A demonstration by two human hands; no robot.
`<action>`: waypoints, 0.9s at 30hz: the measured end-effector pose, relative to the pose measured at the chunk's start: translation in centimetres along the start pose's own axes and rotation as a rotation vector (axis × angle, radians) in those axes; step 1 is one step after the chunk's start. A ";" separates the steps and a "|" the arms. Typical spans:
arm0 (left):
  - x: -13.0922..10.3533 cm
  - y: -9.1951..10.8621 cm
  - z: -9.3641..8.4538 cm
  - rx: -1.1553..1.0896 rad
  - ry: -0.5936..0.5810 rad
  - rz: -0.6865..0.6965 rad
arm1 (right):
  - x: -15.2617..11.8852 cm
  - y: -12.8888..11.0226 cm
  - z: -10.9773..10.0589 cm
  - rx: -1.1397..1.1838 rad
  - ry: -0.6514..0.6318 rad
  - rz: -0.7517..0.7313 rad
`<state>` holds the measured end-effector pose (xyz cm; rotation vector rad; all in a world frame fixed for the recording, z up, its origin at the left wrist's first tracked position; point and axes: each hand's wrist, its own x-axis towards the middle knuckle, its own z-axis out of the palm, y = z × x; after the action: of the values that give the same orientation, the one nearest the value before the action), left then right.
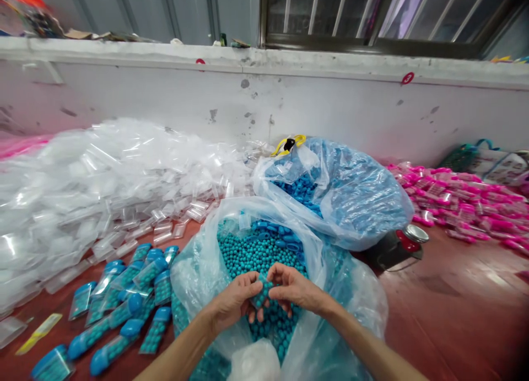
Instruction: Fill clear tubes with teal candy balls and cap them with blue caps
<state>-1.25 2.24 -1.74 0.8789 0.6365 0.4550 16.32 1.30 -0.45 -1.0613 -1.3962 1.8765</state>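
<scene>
Over an open plastic bag [194, 248] of teal beads [248, 248], both hands meet at a small clear container [263, 291] with teal beads inside. My left hand [237, 298] grips it from the left, thumb on top. From the right, the bent fingers of my right hand [295, 288] close on its edge. Blue caps [287, 240] lie on the beads at the back of the bag. To the left, several filled containers with blue caps [134, 304] lie on the red surface.
A big heap of empty clear containers [124, 188] covers the left. Behind the beads lies a bag of blue caps [355, 188]. Pink-capped containers [467, 204] are piled at right, near a dark pot-like object with a metal lid [415, 233]. A yellow cutter [39, 334] lies at left.
</scene>
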 end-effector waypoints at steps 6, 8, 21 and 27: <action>-0.7 -0.2 0.0 0.066 -0.118 -0.145 | -0.2 0.4 -0.7 -0.073 -0.187 0.182; -0.7 -0.4 0.1 0.140 -0.049 -0.146 | -0.3 0.2 -0.9 -0.221 -0.181 0.205; -1.2 0.3 -0.4 -0.063 0.036 -0.088 | 0.8 -1.9 -0.6 -0.405 -0.013 0.020; -1.1 -0.4 -1.0 -0.087 0.005 -0.040 | 0.1 -1.9 -1.2 -0.479 -0.078 0.148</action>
<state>-2.69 1.85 -2.17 0.7815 0.6328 0.4458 17.24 2.55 1.21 -1.3593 -1.9198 1.7382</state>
